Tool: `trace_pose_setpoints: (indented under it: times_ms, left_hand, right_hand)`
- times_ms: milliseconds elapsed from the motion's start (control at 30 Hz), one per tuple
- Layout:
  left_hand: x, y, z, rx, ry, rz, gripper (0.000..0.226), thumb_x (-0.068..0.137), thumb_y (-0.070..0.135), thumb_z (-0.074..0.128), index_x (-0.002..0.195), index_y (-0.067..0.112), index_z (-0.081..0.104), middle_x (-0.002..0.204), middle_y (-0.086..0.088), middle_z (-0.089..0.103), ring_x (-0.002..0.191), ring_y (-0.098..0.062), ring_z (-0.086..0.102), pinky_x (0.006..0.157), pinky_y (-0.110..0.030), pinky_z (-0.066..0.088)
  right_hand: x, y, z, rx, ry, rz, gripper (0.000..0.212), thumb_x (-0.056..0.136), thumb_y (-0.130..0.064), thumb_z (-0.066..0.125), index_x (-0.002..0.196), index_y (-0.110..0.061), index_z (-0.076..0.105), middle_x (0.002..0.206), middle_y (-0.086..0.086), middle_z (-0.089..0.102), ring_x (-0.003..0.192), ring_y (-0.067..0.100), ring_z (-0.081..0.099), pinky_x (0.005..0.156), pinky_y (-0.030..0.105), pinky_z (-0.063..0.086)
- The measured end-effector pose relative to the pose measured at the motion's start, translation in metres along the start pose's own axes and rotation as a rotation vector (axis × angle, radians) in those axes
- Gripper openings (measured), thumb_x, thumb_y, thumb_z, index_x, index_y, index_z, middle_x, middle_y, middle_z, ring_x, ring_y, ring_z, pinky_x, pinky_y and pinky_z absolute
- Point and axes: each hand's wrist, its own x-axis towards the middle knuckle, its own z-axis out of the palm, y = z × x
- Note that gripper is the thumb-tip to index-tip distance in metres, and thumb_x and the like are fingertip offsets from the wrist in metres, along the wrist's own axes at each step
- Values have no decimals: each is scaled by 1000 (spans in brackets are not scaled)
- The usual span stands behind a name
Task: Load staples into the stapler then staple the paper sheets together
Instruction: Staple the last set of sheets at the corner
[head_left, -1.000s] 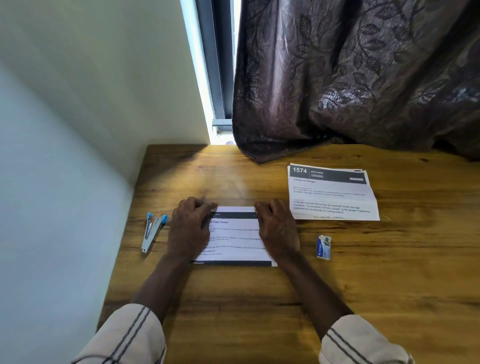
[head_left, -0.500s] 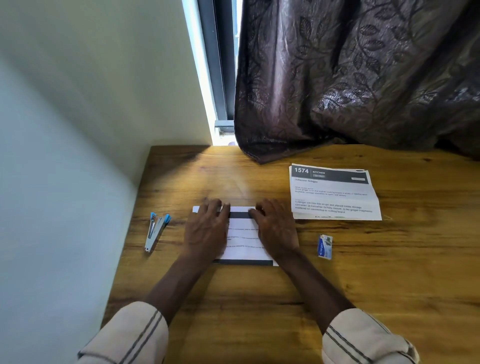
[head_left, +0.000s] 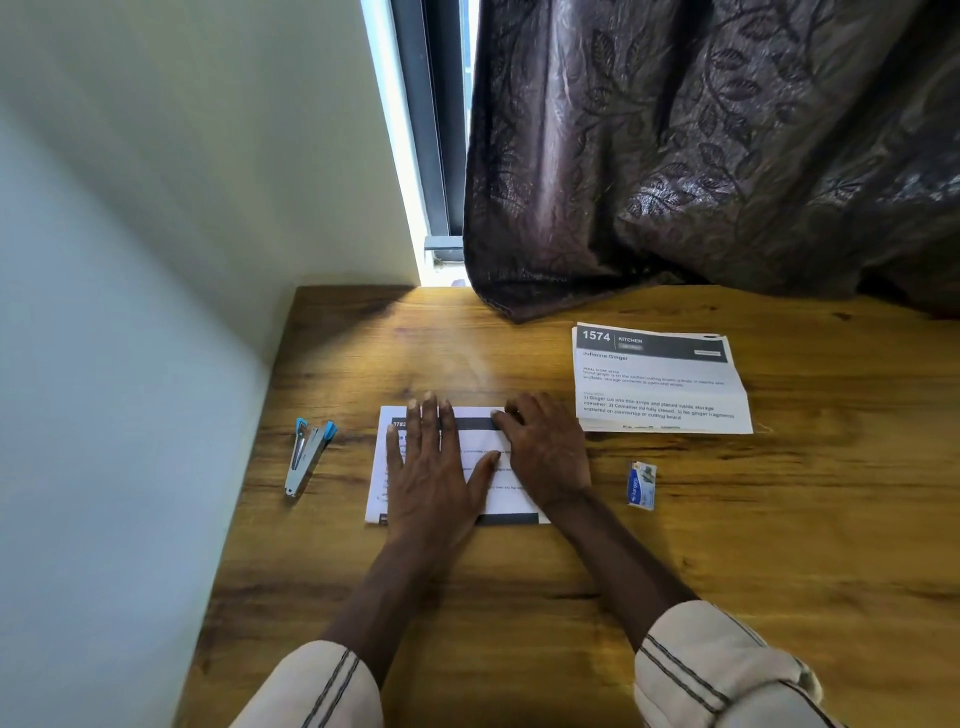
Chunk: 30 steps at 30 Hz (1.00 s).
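wall (head_left: 156, 260): pale, plain; fills the left side and meets the table's left edge.
curtain (head_left: 701, 156): dark, leaf pattern; covers the upper right. Its hem lies on the table's far edge and hides whatever is behind it.
table (head_left: 779, 545): wood grain, bright patch of daylight near the far edge. Near and right edges are cut off by the frame.
window frame (head_left: 431, 130): narrow dark strip between wall and curtain; only a slit shows.
stack (head_left: 660, 384): printed pages, far right, well apart from the hands. Heading "1574 KITCHEN" reads upright to the person; body text is partly blurred.
sheets (head_left: 475, 441): centre of the table, long axis left to right, dark bands at the far and near edges. Both hands cover most of the print, which is unreadable.
left hand (head_left: 434, 467): lies flat on the sheets, fingers straight and spread, pointing away; grips nothing.
right hand (head_left: 545, 449): rests on the right part of the sheets, fingers slightly bent, tips at the far dark band; grips nothing.
sleeves (head_left: 717, 670): light, striped cuffs, cut off at the bottom.
stapler (head_left: 306, 457): on the table left of the sheets, near the wall, untouched. Opened in a narrow V; the joined end points to the person, the blue tips point away. Long axis near to far, leaning slightly right. Whether staples are inside cannot be told.
box (head_left: 643, 486): small, blue and white, right of the right hand; print too small to read.
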Motion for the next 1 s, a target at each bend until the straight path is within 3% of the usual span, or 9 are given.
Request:
trace_pose_setpoints:
  times_ms: [133, 267, 433, 533, 767, 867, 1000]
  left_hand:
    - [1, 2, 2, 19, 16, -9, 89, 99, 71, 4, 164, 11, -2, 173, -9, -8, 161, -26, -9, 129, -51, -1]
    - [3, 2, 6, 37, 41, -17, 75, 107, 52, 2, 162, 4, 22, 171, -16, 16, 159, -31, 15, 125, -53, 12]
    - [7, -1, 16, 45, 128, -5, 65, 105, 41, 27, 158, 3, 35, 167, -17, 29, 155, -32, 30, 121, -54, 19]
    - [5, -2, 16, 38, 114, -23, 66, 106, 43, 25, 159, 5, 32, 168, -15, 27, 156, -30, 28, 123, -54, 21]
    - [2, -17, 2, 40, 89, 14, 71, 105, 60, 22, 160, 18, 36, 169, -11, 27, 157, -31, 26, 119, -56, 30]
    - [-4, -41, -8, 85, 64, 1, 73, 102, 68, 18, 161, 28, 32, 171, -11, 22, 159, -34, 16, 119, -61, 23]
    - [-9, -75, -19, 156, 81, 7, 80, 99, 73, 11, 158, 26, 39, 169, -13, 28, 159, -36, 17, 121, -65, 15]
  right_hand:
    - [-1, -22, -14, -21, -66, 170, 32, 80, -27, 77, 110, -19, 74, 106, 1, 66, 102, 23, 60, 82, 38, 51]
    - [-13, -56, -9, 4, -55, 377, 43, 91, -35, 62, 127, -13, 67, 127, 9, 66, 124, 30, 57, 101, 49, 46]
    - [-22, -57, 6, -24, 62, 388, 46, 98, -42, 47, 130, -15, 68, 131, 7, 67, 131, 33, 56, 108, 55, 34]
    - [-25, -54, 9, -45, 52, 358, 45, 100, -40, 46, 132, -16, 66, 132, 4, 65, 131, 34, 55, 111, 55, 27]
    - [-26, -50, 5, -37, 6, 362, 43, 99, -37, 46, 135, -19, 63, 138, 1, 60, 135, 29, 51, 114, 57, 31]
    - [-25, -50, 3, -44, 18, 371, 42, 101, -35, 45, 135, -19, 63, 138, 2, 61, 135, 28, 50, 114, 57, 32]
    - [-25, -51, 2, -49, 22, 362, 42, 101, -33, 45, 136, -18, 62, 138, 3, 60, 135, 29, 50, 114, 57, 32]
